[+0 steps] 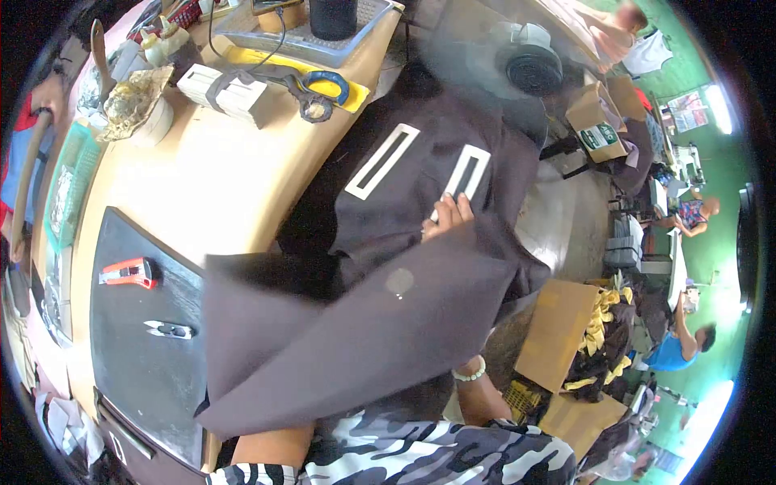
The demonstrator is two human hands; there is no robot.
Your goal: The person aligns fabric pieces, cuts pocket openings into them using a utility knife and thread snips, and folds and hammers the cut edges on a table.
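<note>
Dark brown cloth (372,323) hangs in a raised, blurred fold across the middle, covering much of both arms. Beyond the fold, the fingers of my left hand (451,217) are curled on the lower end of a white rectangular frame (467,171). Its thumb is hidden. A second white frame (382,162) lies flat on the cloth to the left. My right wrist, with a beaded bracelet, shows below the fold; the cloth hides that hand's fingers.
At left, a black board (149,372) bears a red cutter (129,273) and small snips (168,329). Strapped white blocks (222,93) and blue-handled scissors (326,85) lie on the table (186,178). Cardboard boxes (558,335) stand right. Several people are farther off.
</note>
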